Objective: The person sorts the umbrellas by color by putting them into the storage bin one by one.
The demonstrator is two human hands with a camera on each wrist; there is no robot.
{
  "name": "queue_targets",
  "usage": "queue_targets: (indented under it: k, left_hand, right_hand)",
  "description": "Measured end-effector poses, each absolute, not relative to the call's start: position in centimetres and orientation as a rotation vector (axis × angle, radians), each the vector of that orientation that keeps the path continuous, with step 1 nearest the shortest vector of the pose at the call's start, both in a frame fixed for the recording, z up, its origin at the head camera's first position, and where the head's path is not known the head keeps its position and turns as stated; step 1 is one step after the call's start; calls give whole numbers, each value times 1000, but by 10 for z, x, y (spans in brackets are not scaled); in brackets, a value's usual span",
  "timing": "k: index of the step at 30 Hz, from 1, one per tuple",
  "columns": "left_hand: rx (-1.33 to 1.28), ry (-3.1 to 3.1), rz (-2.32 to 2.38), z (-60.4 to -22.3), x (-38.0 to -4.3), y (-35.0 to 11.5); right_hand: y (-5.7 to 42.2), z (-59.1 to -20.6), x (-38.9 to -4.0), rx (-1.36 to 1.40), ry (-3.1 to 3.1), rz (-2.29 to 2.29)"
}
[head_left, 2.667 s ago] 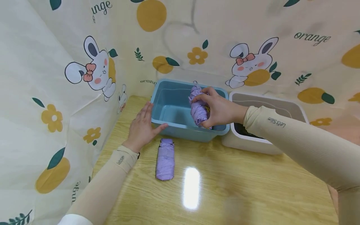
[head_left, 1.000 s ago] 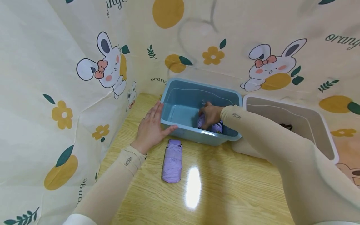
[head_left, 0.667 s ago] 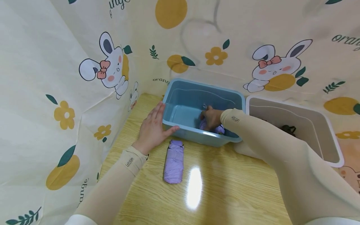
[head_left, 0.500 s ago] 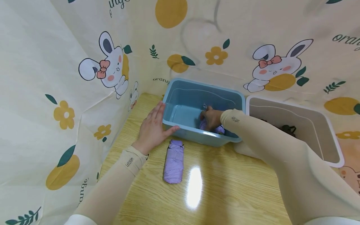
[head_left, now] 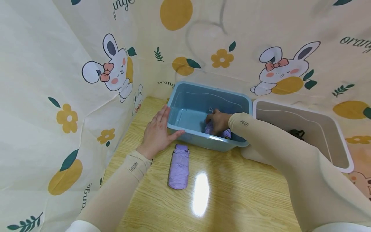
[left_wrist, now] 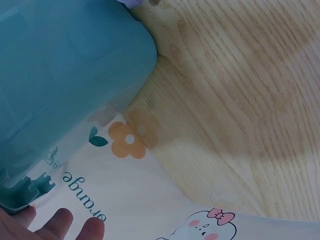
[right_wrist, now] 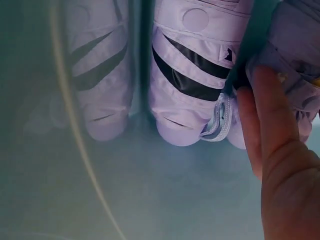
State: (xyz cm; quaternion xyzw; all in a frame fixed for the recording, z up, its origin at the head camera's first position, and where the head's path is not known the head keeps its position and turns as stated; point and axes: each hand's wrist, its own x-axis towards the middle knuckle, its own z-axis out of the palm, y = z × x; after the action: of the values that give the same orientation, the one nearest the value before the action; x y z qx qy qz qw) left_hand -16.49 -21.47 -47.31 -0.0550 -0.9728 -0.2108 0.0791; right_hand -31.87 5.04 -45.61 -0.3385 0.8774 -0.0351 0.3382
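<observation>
My right hand (head_left: 218, 121) reaches into the blue bin (head_left: 203, 139) and grips a lilac folded umbrella (head_left: 208, 128) low in its right half. In the right wrist view the fingers lie against this umbrella (right_wrist: 295, 60), partly hidden at the edge. Beside it stands another lilac umbrella (right_wrist: 192, 75) with black stripes and a strap loop, close to the bin wall, which mirrors it. My left hand (head_left: 157, 133) rests with fairly straight fingers on the bin's left rim, thumb at the front edge. A lilac folded bundle (head_left: 178, 167), like an umbrella, lies on the table in front of the bin.
A beige bin (head_left: 337, 141) stands right of the blue one, with dark things (head_left: 297, 133) inside, partly behind my right forearm. A patterned cloth (head_left: 220, 42) hangs behind and to the left. The wooden table (head_left: 237, 193) shines where light reflects.
Since the earliest frame my right hand has lowered the lilac umbrella from above the rim into the blue bin. The head view has shifted slightly. The last half second shows almost no movement.
</observation>
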Motion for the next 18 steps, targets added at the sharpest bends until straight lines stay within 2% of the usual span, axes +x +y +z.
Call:
queue_targets:
  k: [18]
  left_hand:
    - [-167, -2909, -632, -474, -166, -215]
  right_hand:
    - [49, -453, -323, -904, 2266, -11]
